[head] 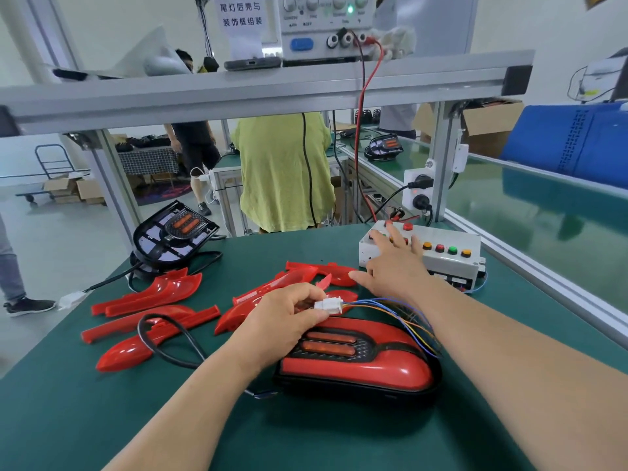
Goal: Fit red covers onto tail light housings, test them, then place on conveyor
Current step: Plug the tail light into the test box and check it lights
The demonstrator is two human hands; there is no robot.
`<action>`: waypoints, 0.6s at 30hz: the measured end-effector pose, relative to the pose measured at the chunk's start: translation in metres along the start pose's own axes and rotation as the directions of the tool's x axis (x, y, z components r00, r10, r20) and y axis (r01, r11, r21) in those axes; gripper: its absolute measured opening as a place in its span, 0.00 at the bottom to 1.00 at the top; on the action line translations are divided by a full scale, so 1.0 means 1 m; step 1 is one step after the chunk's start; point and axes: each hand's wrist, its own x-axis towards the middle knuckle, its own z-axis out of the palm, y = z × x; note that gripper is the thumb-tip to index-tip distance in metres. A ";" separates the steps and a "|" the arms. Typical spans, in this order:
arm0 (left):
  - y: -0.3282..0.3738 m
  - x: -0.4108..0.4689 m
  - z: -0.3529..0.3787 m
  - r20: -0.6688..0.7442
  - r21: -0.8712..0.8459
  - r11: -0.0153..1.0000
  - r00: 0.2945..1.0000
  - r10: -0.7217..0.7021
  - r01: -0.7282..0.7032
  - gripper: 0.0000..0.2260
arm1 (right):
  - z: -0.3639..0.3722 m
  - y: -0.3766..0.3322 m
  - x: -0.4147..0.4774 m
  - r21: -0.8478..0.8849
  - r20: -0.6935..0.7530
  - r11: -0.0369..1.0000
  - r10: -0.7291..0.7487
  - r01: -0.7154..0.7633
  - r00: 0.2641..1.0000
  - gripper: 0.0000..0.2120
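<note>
A tail light with its red cover (356,363) fitted lies on the green bench in front of me. My left hand (289,317) pinches a white connector (328,305) above it; coloured wires run from the connector to the right. My right hand (390,263) is spread flat over the white test box (441,256), fingertips on its row of buttons. Several loose red covers (149,297) lie to the left. A bare black housing (175,232) stands tilted at the far left of the bench.
A green conveyor belt (550,212) runs along the right behind an aluminium rail; another tail light (384,147) sits on it far off. A power supply (326,25) stands on the overhead shelf, red lead hanging down. A person in a green shirt (285,171) stands beyond the bench.
</note>
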 end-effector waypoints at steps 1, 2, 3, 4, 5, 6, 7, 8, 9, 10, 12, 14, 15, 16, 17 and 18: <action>-0.001 0.000 0.000 -0.003 0.004 1.000 1.000 -0.003 0.003 0.05 | -0.001 0.000 0.002 -0.007 -0.009 1.000 -0.002 0.002 1.000 0.29; -0.001 0.000 0.000 -0.006 0.007 1.000 1.000 -0.007 0.007 0.04 | -0.002 0.001 0.004 -0.012 -0.006 1.000 0.000 0.000 1.000 0.30; -0.001 0.000 0.000 -0.006 0.011 1.000 1.000 -0.006 0.006 0.04 | -0.004 0.001 0.005 -0.019 0.004 1.000 0.002 -0.002 1.000 0.30; -0.001 0.000 -0.001 -0.006 0.016 1.000 1.000 -0.002 0.002 0.05 | -0.006 0.002 0.007 -0.033 0.013 0.999 0.005 -0.004 1.000 0.31; 0.000 -0.001 -0.001 -0.007 0.026 1.000 1.000 0.010 -0.010 0.04 | -0.007 0.003 0.007 -0.054 0.018 0.999 0.007 -0.006 1.000 0.32; 0.001 -0.001 0.000 -0.010 0.036 0.999 1.000 0.020 -0.020 0.04 | -0.007 0.003 0.008 -0.078 0.018 0.997 0.007 -0.006 1.000 0.33; 0.001 -0.001 0.000 -0.014 0.042 0.999 1.000 0.027 -0.026 0.03 | -0.007 0.003 0.008 -0.101 0.015 0.995 0.007 -0.005 1.000 0.34; 0.001 -0.001 0.000 -0.017 0.042 0.999 1.000 0.025 -0.024 0.03 | -0.007 0.002 0.007 -0.118 0.011 0.993 0.008 -0.007 1.000 0.35; 0.002 -0.001 0.000 -0.019 0.043 0.999 1.000 0.023 -0.022 0.03 | -0.007 0.001 0.006 -0.129 0.011 0.992 0.011 -0.009 1.000 0.36; 0.002 -0.001 0.001 -0.021 0.047 0.999 1.000 0.021 -0.020 0.03 | -0.007 0.001 0.005 -0.134 0.016 0.991 0.013 -0.011 1.000 0.37; 0.002 -0.001 0.001 -0.025 0.053 0.998 0.999 0.022 -0.021 0.03 | -0.008 0.000 0.005 -0.138 0.038 0.990 0.017 -0.011 0.999 0.38; 0.002 -0.001 0.001 -0.024 0.047 0.999 0.999 0.025 -0.024 0.03 | -0.010 -0.001 0.007 -0.137 0.044 0.991 0.020 -0.014 0.999 0.38; 0.001 -0.001 0.001 -0.021 0.035 0.999 0.999 0.025 -0.024 0.04 | -0.010 -0.001 0.008 -0.131 0.040 0.991 0.022 -0.017 0.999 0.38; 0.001 -0.001 0.001 -0.020 0.007 1.000 1.000 0.018 -0.017 0.05 | -0.009 0.000 0.008 -0.123 0.033 0.992 0.025 -0.020 0.999 0.38; 0.000 0.000 0.001 -0.019 -0.024 1.000 1.000 0.006 -0.006 0.05 | -0.008 0.000 0.008 -0.117 0.027 0.993 0.027 -0.023 0.999 0.39; -0.001 0.001 0.002 -0.018 -0.041 0.999 1.000 -0.006 0.005 0.04 | -0.008 0.001 0.009 -0.115 0.024 0.993 0.028 -0.025 0.999 0.38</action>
